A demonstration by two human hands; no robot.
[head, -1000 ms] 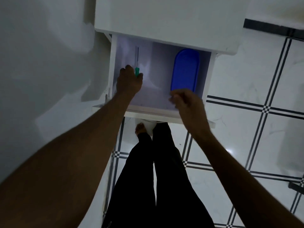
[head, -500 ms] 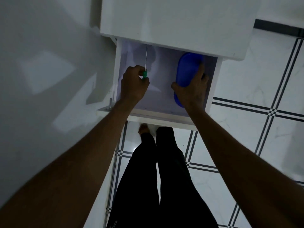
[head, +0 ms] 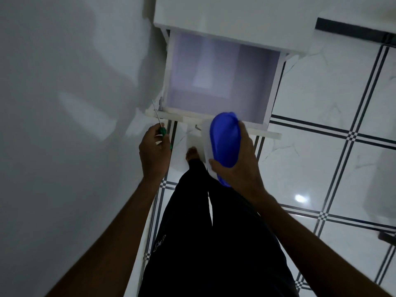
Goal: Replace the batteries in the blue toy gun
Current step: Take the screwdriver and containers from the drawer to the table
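In front of the open white drawer (head: 220, 82), the right hand (head: 240, 159) grips an oval, translucent plastic container with a blue lid (head: 224, 144), thumb on the near end of the lid and fingers wrapped round the far side. The container is tilted and held clear of the drawer, just before its front edge. The left hand (head: 154, 151), beside it and apart, is clenched round a slim screwdriver with a green handle and a thin metal shaft (head: 159, 123), the shaft pointing up and away toward the drawer's left front corner. The blue toy gun does not show here; what the container holds cannot be told. The drawer's pale interior shows only light patches. It juts from a white cabinet (head: 235, 20) set against a plain grey-white wall (head: 64, 103). Below lie the person's dark trousers (head: 203, 232), a bare foot (head: 191, 153), and a glossy white tiled floor with dark double lines (head: 321, 157).
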